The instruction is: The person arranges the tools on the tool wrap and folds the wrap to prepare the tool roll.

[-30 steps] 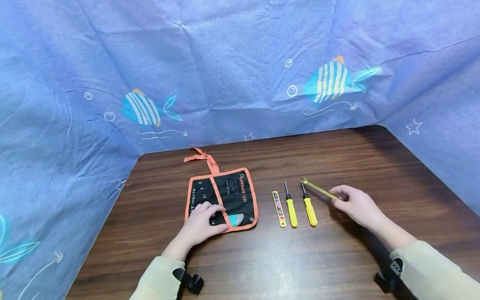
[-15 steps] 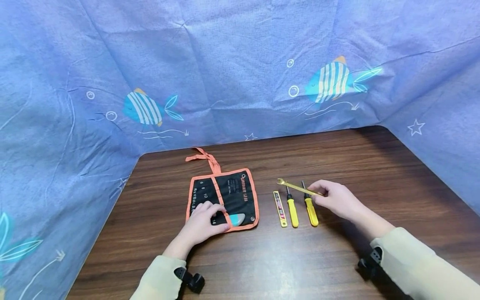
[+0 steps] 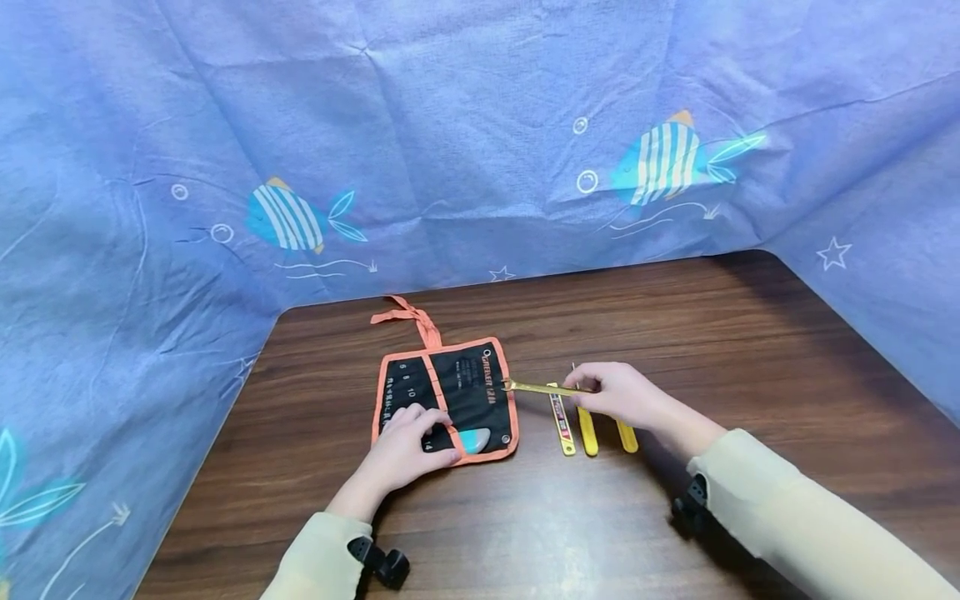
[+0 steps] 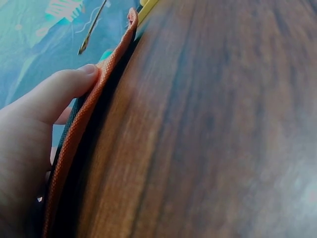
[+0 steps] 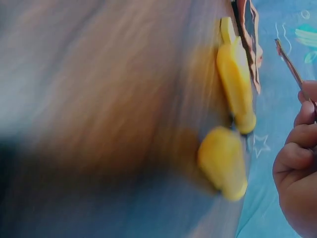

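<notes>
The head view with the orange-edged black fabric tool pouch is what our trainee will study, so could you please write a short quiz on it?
1. Which hand holds the slim gold-coloured metal wrench?
2. True or false: the flat, narrow strip with a printed label lies on top of the orange-edged black fabric tool pouch.
3. Fill in the colour: the two long, rounded tool handles to the right of that strip are ____.

Key:
1. The right hand.
2. False; the strip lies on the brown wooden table, to the right of the pouch.
3. Yellow.
</notes>
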Demonstrator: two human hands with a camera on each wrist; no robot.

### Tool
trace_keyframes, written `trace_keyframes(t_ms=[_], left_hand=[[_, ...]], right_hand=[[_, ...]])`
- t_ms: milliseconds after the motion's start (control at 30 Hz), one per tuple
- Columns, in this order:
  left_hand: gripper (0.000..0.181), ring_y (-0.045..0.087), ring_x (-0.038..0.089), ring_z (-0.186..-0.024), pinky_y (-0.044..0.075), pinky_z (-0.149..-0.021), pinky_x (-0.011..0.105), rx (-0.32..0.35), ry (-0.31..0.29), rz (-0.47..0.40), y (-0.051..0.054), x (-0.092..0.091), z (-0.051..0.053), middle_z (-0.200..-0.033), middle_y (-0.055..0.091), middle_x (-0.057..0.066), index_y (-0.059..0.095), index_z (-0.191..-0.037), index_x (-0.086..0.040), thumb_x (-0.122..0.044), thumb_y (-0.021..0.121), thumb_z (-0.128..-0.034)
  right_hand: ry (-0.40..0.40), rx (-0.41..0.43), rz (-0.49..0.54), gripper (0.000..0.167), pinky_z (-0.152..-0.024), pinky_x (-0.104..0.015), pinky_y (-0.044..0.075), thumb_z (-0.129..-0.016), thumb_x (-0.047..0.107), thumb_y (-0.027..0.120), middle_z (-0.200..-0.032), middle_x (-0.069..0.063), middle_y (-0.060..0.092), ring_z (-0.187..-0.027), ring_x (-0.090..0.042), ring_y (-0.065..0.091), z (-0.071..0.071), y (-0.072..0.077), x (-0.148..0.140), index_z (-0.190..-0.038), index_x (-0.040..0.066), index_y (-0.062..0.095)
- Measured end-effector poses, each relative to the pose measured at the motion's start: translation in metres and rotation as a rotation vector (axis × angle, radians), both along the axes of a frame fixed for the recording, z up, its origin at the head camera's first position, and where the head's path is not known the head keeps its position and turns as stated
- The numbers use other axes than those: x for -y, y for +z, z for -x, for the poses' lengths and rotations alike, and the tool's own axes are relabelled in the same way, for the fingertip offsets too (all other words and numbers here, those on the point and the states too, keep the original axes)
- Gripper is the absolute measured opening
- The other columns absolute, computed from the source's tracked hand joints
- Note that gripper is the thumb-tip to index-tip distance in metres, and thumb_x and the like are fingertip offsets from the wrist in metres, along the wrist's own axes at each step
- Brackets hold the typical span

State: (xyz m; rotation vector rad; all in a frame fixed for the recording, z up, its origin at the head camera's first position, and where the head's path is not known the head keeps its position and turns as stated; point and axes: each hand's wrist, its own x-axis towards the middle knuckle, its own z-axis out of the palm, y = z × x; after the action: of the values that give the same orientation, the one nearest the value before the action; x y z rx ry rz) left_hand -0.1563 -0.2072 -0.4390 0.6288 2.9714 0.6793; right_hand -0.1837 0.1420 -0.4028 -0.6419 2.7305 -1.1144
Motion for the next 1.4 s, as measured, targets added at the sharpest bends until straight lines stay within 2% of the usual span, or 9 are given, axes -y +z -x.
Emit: trace_keyframes(t_ms=[233, 533, 733, 867, 1067, 1233, 1400], left_hand=[[0.048, 0.043, 0.011, -0.086, 0.040, -0.074, 0.034, 0.002, 0.000, -0.010, -0.002, 0.001, 0.000, -0.090, 0.047, -0.010, 0.062, -0.110, -0.030, -0.063, 0.065, -0.0751], [0.046, 0.042, 0.010, -0.086, 0.039, -0.073, 0.033, -0.025, -0.005, -0.013, -0.005, 0.002, 0.000, -0.089, 0.046, -0.012, 0.063, -0.110, -0.031, -0.061, 0.066, -0.0749], [0.049, 0.041, 0.011, -0.087, 0.039, -0.074, 0.032, -0.028, -0.022, -0.001, -0.006, 0.000, 0.001, -0.091, 0.047, -0.011, 0.063, -0.111, -0.030, -0.064, 0.063, -0.0757], [0.048, 0.042, 0.012, -0.088, 0.039, -0.074, 0.033, -0.026, -0.019, -0.001, -0.005, 0.001, 0.000, -0.091, 0.047, -0.011, 0.063, -0.111, -0.030, -0.063, 0.064, -0.0754], [0.049, 0.042, 0.012, -0.087, 0.039, -0.074, 0.033, -0.016, -0.011, 0.013, -0.004, 0.003, 0.000, -0.091, 0.047, -0.011, 0.062, -0.112, -0.030, -0.063, 0.064, -0.0757], [0.048, 0.041, 0.011, -0.085, 0.038, -0.073, 0.032, -0.019, -0.012, 0.004, -0.004, 0.003, 0.000, -0.089, 0.045, -0.012, 0.062, -0.113, -0.032, -0.062, 0.065, -0.0761], [0.050, 0.040, 0.010, -0.083, 0.038, -0.070, 0.031, -0.033, -0.020, -0.005, -0.003, 0.002, -0.001, -0.087, 0.045, -0.012, 0.061, -0.116, -0.031, -0.062, 0.065, -0.0760]], right_hand=[[0.115, 0.075, -0.004, 0.019, -0.050, -0.029, 0.040, -0.087, 0.016, 0.063, -0.073, 0.004, 0.057, -0.053, -0.011, 0.046, 0.007, 0.005, 0.030, -0.105, 0.013, 0.067], [0.222, 0.091, -0.048, 0.012, -0.056, -0.028, 0.043, -0.088, 0.015, 0.062, -0.079, 0.009, 0.063, -0.060, -0.009, 0.051, 0.010, 0.004, 0.055, -0.097, 0.015, 0.070], [0.279, 0.050, -0.076, 0.013, -0.065, -0.028, 0.046, -0.088, 0.016, 0.061, -0.086, 0.010, 0.065, -0.071, -0.006, 0.055, 0.011, 0.003, 0.064, -0.098, 0.016, 0.070], [0.321, 0.031, -0.082, 0.015, -0.067, -0.028, 0.045, -0.088, 0.017, 0.061, -0.087, 0.008, 0.065, -0.072, -0.006, 0.054, 0.012, 0.003, 0.072, -0.101, 0.014, 0.069], [0.311, 0.045, -0.105, 0.016, -0.063, -0.028, 0.043, -0.088, 0.018, 0.062, -0.083, 0.008, 0.062, -0.069, -0.008, 0.052, 0.016, 0.003, 0.082, -0.102, 0.016, 0.069], [0.322, 0.046, -0.107, 0.018, -0.067, -0.029, 0.044, -0.088, 0.018, 0.062, -0.088, 0.008, 0.063, -0.074, -0.008, 0.053, 0.018, 0.002, 0.088, -0.105, 0.015, 0.069], [0.311, 0.050, -0.116, 0.017, -0.063, -0.028, 0.042, -0.088, 0.018, 0.063, -0.086, 0.008, 0.062, -0.071, -0.009, 0.051, 0.019, -0.002, 0.095, -0.103, 0.017, 0.069]])
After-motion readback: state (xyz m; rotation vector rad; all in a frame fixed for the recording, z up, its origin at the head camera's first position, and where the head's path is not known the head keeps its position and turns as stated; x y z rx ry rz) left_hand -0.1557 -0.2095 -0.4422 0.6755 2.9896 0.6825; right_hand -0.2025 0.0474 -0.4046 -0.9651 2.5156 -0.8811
